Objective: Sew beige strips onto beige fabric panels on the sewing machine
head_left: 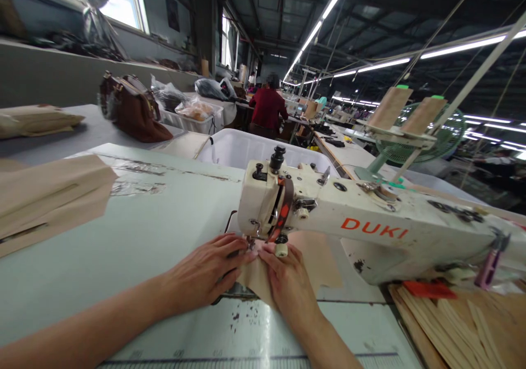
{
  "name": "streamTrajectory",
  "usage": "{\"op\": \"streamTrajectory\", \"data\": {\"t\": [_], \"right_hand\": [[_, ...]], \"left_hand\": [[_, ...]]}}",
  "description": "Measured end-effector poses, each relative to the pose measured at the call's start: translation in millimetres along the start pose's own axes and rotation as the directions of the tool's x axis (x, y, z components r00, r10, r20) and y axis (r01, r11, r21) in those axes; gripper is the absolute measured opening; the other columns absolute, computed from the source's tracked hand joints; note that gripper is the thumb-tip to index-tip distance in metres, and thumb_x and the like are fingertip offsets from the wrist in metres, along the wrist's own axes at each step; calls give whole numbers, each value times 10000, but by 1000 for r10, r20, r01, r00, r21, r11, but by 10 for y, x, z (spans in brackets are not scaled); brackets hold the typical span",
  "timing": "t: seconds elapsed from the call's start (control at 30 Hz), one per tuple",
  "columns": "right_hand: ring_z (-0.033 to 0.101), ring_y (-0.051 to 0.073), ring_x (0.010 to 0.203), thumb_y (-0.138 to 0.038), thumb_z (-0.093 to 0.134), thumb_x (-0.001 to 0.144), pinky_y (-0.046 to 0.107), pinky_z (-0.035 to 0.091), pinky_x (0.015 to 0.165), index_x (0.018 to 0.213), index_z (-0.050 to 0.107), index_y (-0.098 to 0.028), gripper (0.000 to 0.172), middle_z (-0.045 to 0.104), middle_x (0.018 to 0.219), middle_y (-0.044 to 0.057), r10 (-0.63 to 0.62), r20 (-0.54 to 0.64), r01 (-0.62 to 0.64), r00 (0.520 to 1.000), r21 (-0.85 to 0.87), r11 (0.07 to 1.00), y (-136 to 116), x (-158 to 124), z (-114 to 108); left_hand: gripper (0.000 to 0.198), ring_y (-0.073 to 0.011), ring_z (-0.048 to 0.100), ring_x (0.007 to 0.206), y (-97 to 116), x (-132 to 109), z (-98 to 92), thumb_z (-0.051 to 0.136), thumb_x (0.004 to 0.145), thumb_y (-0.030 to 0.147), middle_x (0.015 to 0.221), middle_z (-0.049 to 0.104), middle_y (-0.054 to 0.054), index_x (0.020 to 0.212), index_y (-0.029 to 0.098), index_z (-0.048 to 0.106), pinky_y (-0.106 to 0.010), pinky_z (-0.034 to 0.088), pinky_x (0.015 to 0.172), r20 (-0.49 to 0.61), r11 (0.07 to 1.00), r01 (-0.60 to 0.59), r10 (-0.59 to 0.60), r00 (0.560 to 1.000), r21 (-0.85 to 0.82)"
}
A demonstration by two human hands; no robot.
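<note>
A white sewing machine (329, 204) marked DUKI stands over a pale green table. Beige fabric (324, 259) lies under its needle area and passes beneath the arm to the right. My left hand (209, 267) rests palm down at the left of the presser foot, fingers spread, fingertips on the fabric edge. On the other side, my right hand (290, 276) presses on the fabric just below the machine head, its fingers bent and partly hidden by a knob. The two hands' fingertips almost meet in front of the foot.
Beige fabric pieces (53, 193) lie at the left on the table (172, 215). Behind are a brown handbag (131, 108) and a white bin (263, 144). Thread cones (388, 108) stand at the right, above strips on a wooden board (501, 314). A person in red (268, 107) sits farther back.
</note>
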State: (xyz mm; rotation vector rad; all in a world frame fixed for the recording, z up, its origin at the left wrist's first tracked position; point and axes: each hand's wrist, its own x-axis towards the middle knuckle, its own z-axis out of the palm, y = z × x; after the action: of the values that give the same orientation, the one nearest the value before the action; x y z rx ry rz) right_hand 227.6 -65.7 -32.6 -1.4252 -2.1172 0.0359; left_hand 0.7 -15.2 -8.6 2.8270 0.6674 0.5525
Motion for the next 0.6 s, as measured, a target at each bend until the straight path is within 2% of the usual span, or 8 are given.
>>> {"op": "streamTrajectory", "data": {"t": [0.2, 0.5, 0.6], "right_hand": [[581, 208, 1208, 3, 468, 861, 414, 362, 1087, 1271, 659, -254, 520, 673, 1265, 39, -14, 20, 14, 1000, 0, 1000, 13, -7, 8], [585, 203, 1205, -25, 448, 897, 406, 368, 1092, 1279, 649, -259, 490, 679, 1251, 33, -26, 13, 26, 1000, -17, 1000, 25, -40, 46], [608, 176, 1150, -75, 463, 937, 341, 425, 1039, 1276, 641, -266, 428, 687, 1226, 27, -60, 56, 64, 997, -71, 995, 83, 16, -35]], "left_hand": [[506, -267, 506, 1273, 34, 25, -13, 489, 945, 129, 1282, 590, -90, 1435, 256, 497, -449, 404, 1137, -7, 1000, -1, 1, 1000, 16], [469, -267, 501, 1255, -5, 11, 10, 469, 978, 171, 1252, 590, -97, 1437, 262, 503, -451, 423, 1116, -11, 999, -3, 3, 1000, 35], [462, -256, 521, 1231, -27, 14, 8, 474, 983, 186, 1245, 597, -89, 1436, 270, 508, -435, 423, 1118, -14, 1000, -1, 1, 1000, 29]]}}
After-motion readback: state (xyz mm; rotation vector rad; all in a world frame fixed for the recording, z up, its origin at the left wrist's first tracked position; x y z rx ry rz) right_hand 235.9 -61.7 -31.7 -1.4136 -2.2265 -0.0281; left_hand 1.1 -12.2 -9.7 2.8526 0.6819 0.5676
